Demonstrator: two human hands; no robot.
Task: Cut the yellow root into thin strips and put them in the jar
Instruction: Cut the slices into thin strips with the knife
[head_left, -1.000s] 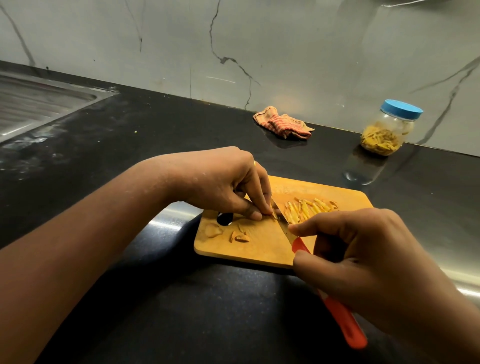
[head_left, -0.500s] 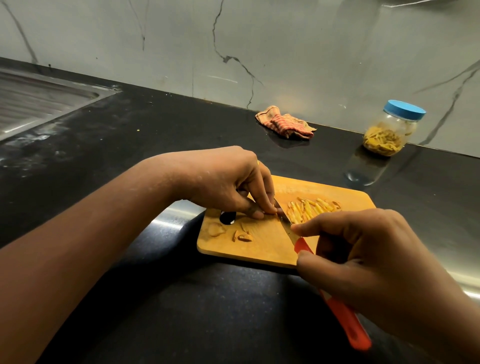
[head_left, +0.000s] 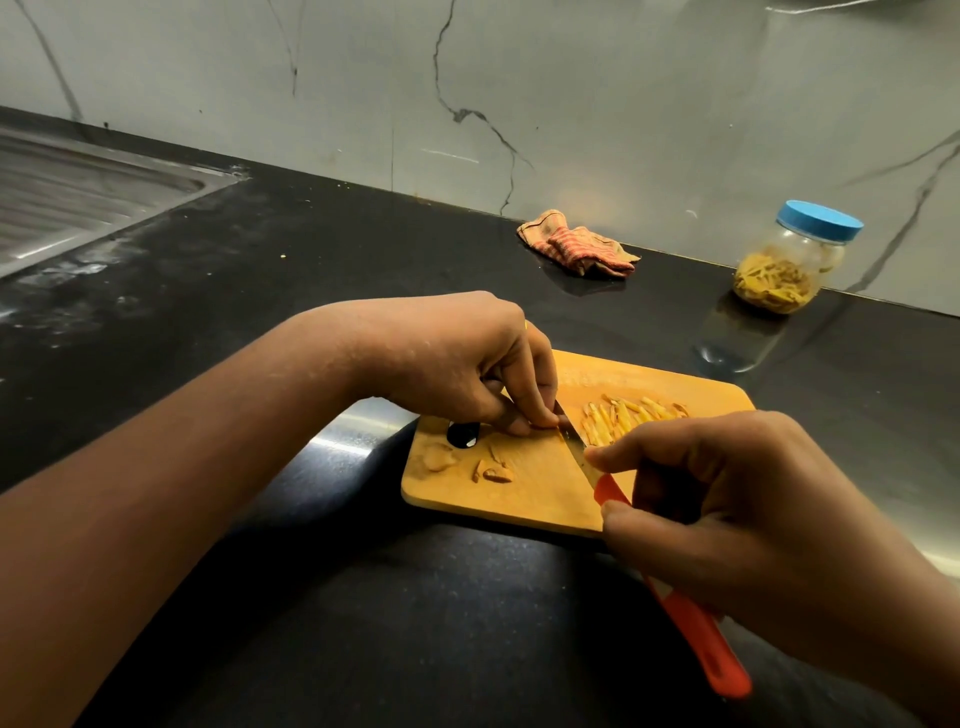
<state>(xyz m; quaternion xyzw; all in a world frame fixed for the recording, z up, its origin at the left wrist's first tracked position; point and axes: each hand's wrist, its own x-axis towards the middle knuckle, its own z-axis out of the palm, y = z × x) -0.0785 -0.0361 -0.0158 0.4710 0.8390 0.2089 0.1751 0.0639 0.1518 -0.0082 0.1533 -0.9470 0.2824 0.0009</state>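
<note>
The left hand pinches the root – right hand grips the knife, blade touching it, strips at three o'clock.

The yellow root, a small remnant largely hidden, is pinned on the wooden board. Thin yellow strips are heaped just beside it. The jar — clear, blue-lidded, upright, part-filled with strips — is set well apart, by the wall.

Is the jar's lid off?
No, the blue lid sits closed on top of the jar by the wall.
</note>
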